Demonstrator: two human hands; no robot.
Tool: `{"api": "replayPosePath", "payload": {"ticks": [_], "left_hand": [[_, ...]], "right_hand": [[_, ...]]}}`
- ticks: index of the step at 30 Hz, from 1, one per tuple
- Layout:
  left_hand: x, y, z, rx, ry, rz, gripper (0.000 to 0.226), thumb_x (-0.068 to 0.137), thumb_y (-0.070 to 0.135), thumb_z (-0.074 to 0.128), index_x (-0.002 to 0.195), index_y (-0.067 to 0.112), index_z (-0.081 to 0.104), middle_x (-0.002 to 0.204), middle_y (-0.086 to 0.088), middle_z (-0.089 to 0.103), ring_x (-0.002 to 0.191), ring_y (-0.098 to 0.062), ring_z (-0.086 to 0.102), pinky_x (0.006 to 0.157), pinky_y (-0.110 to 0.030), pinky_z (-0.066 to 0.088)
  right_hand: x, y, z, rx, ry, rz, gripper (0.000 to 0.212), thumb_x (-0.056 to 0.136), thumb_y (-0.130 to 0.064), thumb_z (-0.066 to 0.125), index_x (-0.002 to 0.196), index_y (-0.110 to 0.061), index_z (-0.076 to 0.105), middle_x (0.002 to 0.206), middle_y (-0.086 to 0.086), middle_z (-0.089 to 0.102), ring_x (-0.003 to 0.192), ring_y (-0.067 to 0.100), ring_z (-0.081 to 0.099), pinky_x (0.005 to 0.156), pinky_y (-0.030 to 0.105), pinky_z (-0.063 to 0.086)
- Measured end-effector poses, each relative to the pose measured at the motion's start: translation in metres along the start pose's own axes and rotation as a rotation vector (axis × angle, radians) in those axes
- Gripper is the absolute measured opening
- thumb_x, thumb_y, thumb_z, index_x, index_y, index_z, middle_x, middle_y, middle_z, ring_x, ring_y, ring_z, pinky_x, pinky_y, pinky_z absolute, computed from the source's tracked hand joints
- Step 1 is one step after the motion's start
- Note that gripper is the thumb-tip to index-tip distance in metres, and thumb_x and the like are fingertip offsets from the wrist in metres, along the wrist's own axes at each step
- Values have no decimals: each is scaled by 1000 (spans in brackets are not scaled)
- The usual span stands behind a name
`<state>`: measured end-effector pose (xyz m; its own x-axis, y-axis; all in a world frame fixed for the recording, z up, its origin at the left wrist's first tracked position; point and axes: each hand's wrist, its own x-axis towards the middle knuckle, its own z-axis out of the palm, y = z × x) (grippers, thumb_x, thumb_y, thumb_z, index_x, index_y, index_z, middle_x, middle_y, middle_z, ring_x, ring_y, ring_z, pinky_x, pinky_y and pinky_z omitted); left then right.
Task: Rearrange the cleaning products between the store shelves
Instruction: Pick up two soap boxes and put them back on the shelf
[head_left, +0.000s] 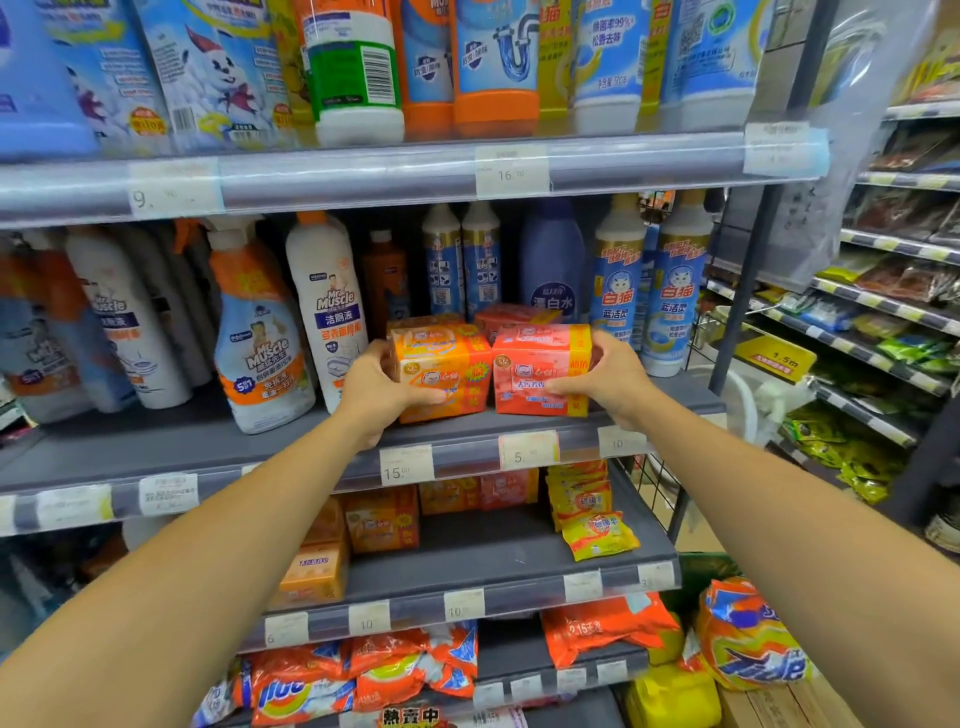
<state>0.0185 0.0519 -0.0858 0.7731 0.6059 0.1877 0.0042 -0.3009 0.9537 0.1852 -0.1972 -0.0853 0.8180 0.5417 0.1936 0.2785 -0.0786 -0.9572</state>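
An orange soap pack (441, 371) is gripped by the left hand (375, 391) and a red soap pack (540, 370), touching beside it, by the right hand (608, 378), both above the 15 price tag (406, 464).

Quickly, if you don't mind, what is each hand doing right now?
Left hand: grips the orange soap pack.
Right hand: grips the red soap pack.

Soap packs (441, 371), (540, 371): glossy plastic film wrap. Shelf (156, 447): matt grey, smooth, looks like painted metal. Price strip (363, 176): clear shiny plastic over paper tags. Spray bottle (260, 338): smooth glossy plastic.
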Motion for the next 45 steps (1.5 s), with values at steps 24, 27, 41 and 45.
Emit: {"api": "replayPosePath", "payload": {"ticks": [24, 27, 41, 45], "left_hand": [[-208, 53, 14, -20, -82, 132, 73, 41, 40, 95, 109, 33, 67, 106, 10, 76, 100, -11, 72, 79, -29, 60], [-238, 20, 25, -32, -86, 46, 70, 44, 32, 93, 109, 27, 68, 101, 9, 77, 95, -10, 73, 76, -24, 59], [-206, -136, 55, -260, 14, -469, 62, 36, 14, 91, 95, 9, 73, 95, -11, 77, 91, -31, 74, 79, -46, 60], [-185, -172, 49, -336, 99, -544, 71, 35, 16, 92, 102, 4, 71, 97, -14, 77, 89, -31, 75, 73, -45, 60]], "right_hand": [[-167, -8, -61, 201, -220, -131, 68, 50, -17, 96, 110, -24, 67, 100, 2, 77, 94, 20, 73, 71, 28, 59], [-186, 23, -60, 183, -261, -54, 67, 45, -28, 98, 105, -30, 70, 100, 4, 77, 94, 23, 73, 71, 31, 60], [-166, 155, -15, 154, -223, 404, 89, 32, -28, 98, 114, -15, 65, 105, 18, 73, 91, 34, 73, 78, 56, 58], [-138, 187, 1, 117, -152, 415, 71, 53, -11, 94, 117, -13, 63, 104, 17, 72, 85, 29, 74, 69, 51, 61]]}}
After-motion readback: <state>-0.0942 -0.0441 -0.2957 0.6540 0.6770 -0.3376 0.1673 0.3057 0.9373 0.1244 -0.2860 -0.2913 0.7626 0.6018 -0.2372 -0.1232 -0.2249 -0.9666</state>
